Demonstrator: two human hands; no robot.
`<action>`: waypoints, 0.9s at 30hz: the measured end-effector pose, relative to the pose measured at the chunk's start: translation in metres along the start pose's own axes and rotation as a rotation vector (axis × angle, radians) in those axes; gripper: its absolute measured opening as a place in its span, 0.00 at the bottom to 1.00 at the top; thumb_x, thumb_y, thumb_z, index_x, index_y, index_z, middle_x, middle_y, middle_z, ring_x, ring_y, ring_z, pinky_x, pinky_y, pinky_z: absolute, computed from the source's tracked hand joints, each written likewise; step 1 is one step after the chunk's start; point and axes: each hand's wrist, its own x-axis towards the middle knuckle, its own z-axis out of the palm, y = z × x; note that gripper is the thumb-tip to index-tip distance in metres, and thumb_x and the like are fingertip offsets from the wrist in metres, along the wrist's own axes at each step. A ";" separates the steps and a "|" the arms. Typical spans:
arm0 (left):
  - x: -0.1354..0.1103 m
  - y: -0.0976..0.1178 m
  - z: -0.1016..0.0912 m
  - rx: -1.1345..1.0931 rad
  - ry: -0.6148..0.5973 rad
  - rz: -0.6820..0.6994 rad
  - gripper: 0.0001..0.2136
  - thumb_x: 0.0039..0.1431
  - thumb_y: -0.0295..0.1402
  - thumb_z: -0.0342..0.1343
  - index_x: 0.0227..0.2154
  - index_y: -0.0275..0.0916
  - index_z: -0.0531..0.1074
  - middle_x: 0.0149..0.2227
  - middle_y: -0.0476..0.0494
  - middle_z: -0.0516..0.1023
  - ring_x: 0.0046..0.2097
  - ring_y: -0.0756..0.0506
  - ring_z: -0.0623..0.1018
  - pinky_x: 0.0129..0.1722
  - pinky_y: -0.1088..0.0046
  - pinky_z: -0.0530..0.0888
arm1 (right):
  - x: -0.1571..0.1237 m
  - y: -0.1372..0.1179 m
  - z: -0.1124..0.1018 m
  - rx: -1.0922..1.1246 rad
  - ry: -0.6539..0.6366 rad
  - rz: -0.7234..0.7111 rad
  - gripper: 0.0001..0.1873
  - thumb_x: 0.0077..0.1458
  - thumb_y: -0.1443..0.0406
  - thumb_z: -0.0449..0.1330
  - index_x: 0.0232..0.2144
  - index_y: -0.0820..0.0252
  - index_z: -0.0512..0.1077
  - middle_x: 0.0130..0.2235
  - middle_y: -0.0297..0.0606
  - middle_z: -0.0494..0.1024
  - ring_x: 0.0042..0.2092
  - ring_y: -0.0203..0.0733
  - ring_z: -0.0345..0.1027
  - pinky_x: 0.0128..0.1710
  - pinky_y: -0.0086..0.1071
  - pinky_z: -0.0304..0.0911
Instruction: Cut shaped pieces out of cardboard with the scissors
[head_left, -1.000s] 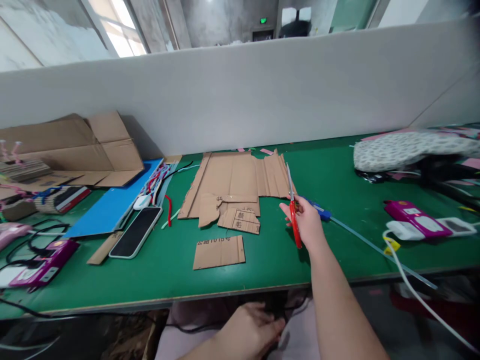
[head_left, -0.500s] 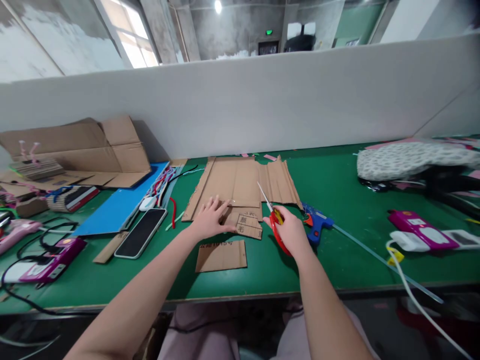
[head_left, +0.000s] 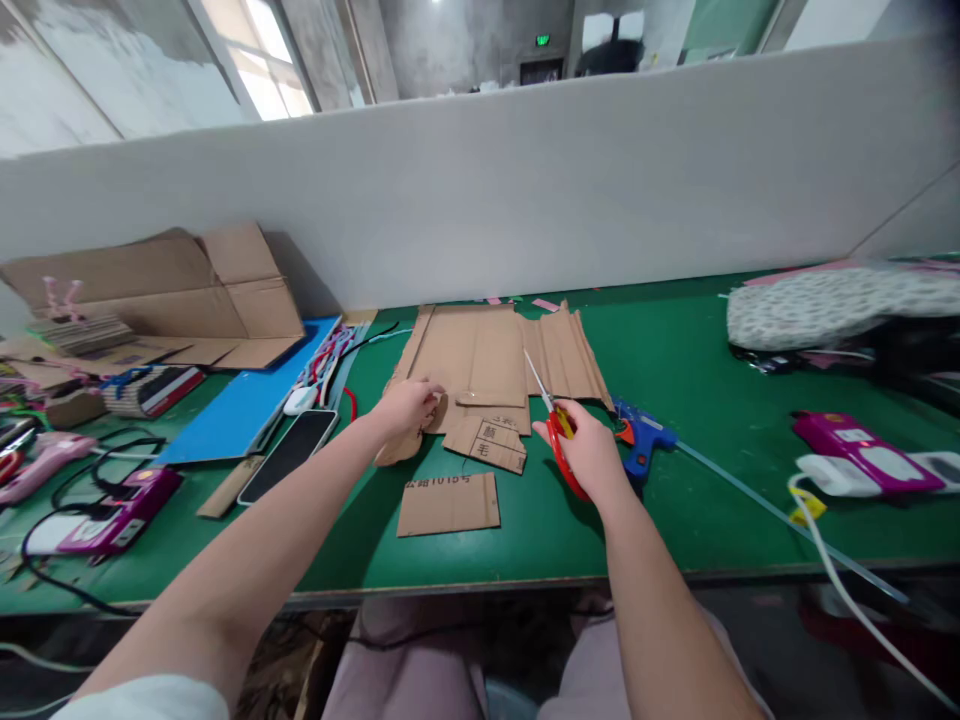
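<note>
My right hand (head_left: 589,455) grips red-handled scissors (head_left: 553,428), blades pointing up-left over a large sheet of brown cardboard (head_left: 480,350). My left hand (head_left: 409,408) is closed on a small rounded cardboard piece (head_left: 394,450) at the sheet's front left corner. A printed cardboard scrap (head_left: 487,443) lies between my hands. A rectangular cardboard piece (head_left: 450,503) lies nearer the table's front edge. A blue glue gun (head_left: 645,440) rests just right of my right hand.
Green table (head_left: 675,370) with a white partition behind. At left lie a black phone (head_left: 289,455), a blue sheet (head_left: 240,400), folded cardboard boxes (head_left: 165,290), pink devices and cables. At right sit a patterned cloth bag (head_left: 832,305), a magenta device (head_left: 862,455) and a white cable.
My left arm came up from under the table, reached the cardboard, and now grasps the small rounded piece. My right hand moved left with the scissors, toward the sheet.
</note>
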 end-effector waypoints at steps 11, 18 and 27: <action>0.017 0.032 0.010 -0.047 0.018 0.177 0.11 0.59 0.36 0.50 0.40 0.40 0.75 0.44 0.42 0.76 0.44 0.44 0.75 0.45 0.73 0.69 | 0.001 0.001 0.001 0.020 0.014 0.003 0.18 0.50 0.58 0.60 0.43 0.57 0.72 0.38 0.44 0.80 0.40 0.50 0.74 0.38 0.37 0.64; 0.017 0.020 -0.009 -0.054 0.114 -0.023 0.14 0.61 0.37 0.45 0.39 0.38 0.74 0.39 0.41 0.78 0.43 0.42 0.75 0.42 0.71 0.68 | 0.004 0.005 -0.003 0.037 0.025 0.035 0.20 0.52 0.56 0.59 0.46 0.59 0.70 0.36 0.43 0.80 0.38 0.47 0.74 0.36 0.35 0.66; -0.061 -0.059 -0.033 0.070 0.183 -0.555 0.20 0.58 0.43 0.42 0.32 0.36 0.76 0.30 0.36 0.78 0.35 0.36 0.77 0.30 0.67 0.69 | 0.000 -0.006 -0.002 -0.122 0.006 0.016 0.18 0.54 0.55 0.58 0.44 0.57 0.70 0.36 0.42 0.80 0.38 0.49 0.74 0.34 0.34 0.63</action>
